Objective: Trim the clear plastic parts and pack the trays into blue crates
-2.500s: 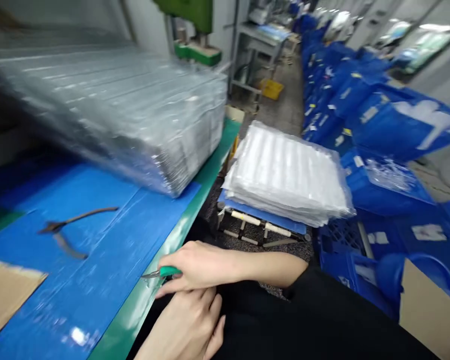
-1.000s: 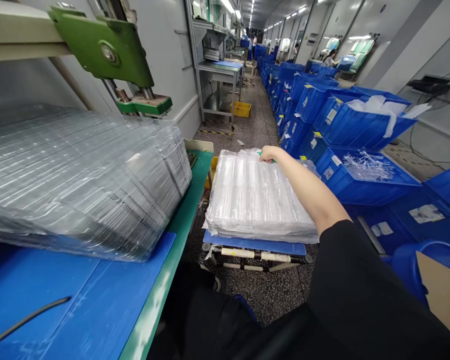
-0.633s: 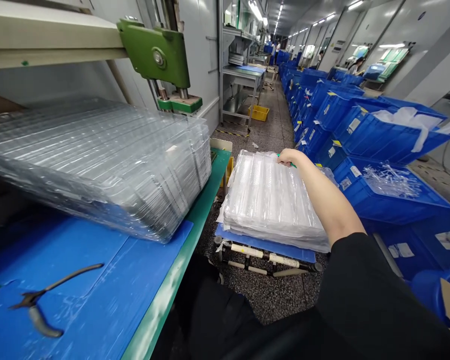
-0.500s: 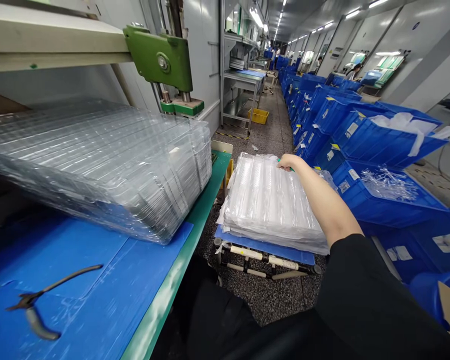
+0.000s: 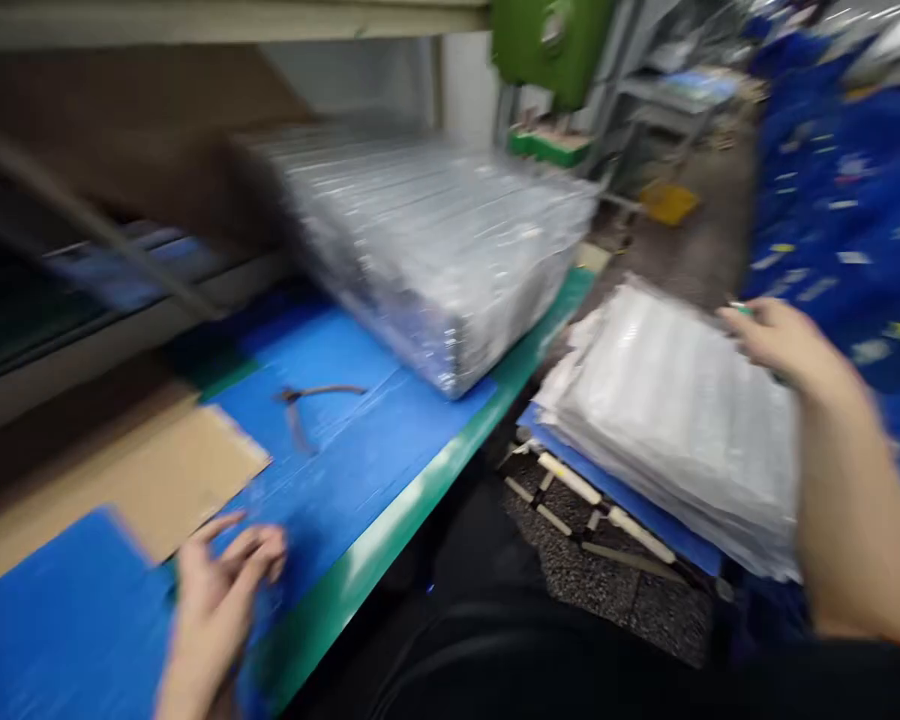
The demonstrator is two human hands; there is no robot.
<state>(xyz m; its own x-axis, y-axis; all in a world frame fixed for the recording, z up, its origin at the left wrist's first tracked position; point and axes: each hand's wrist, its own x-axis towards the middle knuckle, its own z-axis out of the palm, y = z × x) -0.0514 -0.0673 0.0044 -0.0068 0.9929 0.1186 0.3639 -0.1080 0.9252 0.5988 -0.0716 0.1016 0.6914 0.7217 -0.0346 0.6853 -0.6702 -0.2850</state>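
The frame is motion-blurred. My right hand (image 5: 787, 345) grips a green-handled pair of snips (image 5: 742, 310) just off the far right corner of a tall stack of clear plastic trays (image 5: 667, 430), and most of the tool is hidden in my fingers. My left hand (image 5: 225, 590) is open, fingers apart, at the near edge of a blue plastic sheet (image 5: 345, 470). A cardboard sheet (image 5: 120, 480) lies just beyond my left hand, and a dark pair of pliers (image 5: 307, 400) lies on the blue sheet out of reach of my fingers.
A large bagged block of clear trays (image 5: 435, 250) rests on the workbench, below a green press head (image 5: 551, 50). The tray stack sits on a low cart (image 5: 592, 520). Blue crates (image 5: 832, 200) line the aisle on the right, and a yellow bin (image 5: 667, 203) stands on the floor.
The view has swung sharply left and blurred. My left hand has come into view over the blue sheet. My right hand now sits at the stack's right side, still holding the snips.
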